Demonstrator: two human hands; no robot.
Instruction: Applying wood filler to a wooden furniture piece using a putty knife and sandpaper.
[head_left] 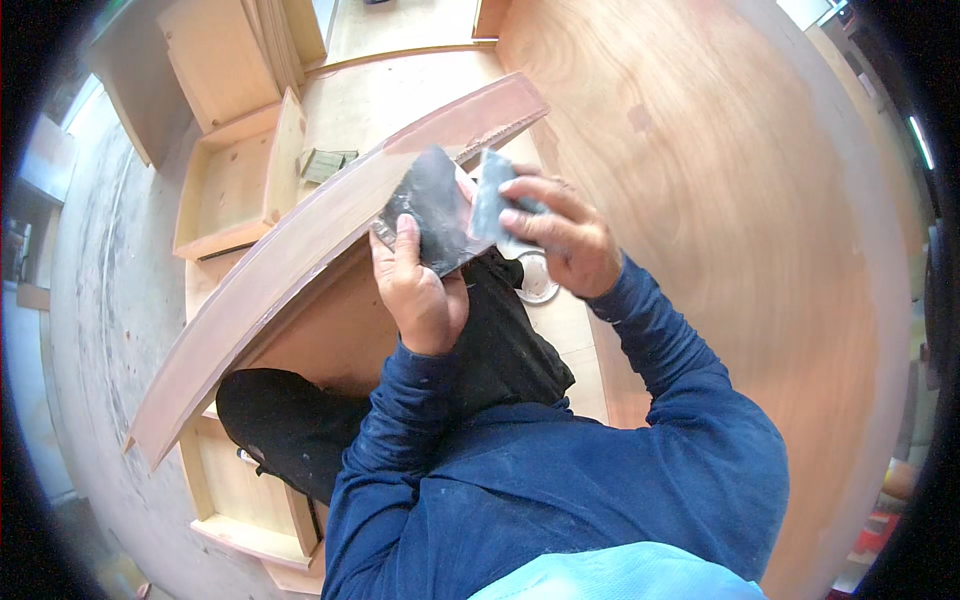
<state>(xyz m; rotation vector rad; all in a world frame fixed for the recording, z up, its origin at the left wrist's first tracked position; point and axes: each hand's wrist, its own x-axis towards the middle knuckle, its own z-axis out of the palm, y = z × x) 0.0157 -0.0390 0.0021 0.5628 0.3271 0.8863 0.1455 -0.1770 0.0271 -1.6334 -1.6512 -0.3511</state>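
place: woodworking shop | signs: bare plywood panels (720,200), unfinished wooden drawers (235,185), dusty floor (110,300)

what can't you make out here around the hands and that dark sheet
Head view only:
- Underside of the dark sheet: the sheet itself hides it.
- Left hand fingertips: under the sheet.
- Grey pad: partly covered by the right hand.
- Round white object: mostly behind the right wrist.
- Small items on the wooden board: too small to identify.

An open wooden drawer box (225,190) and small white lid (537,280).
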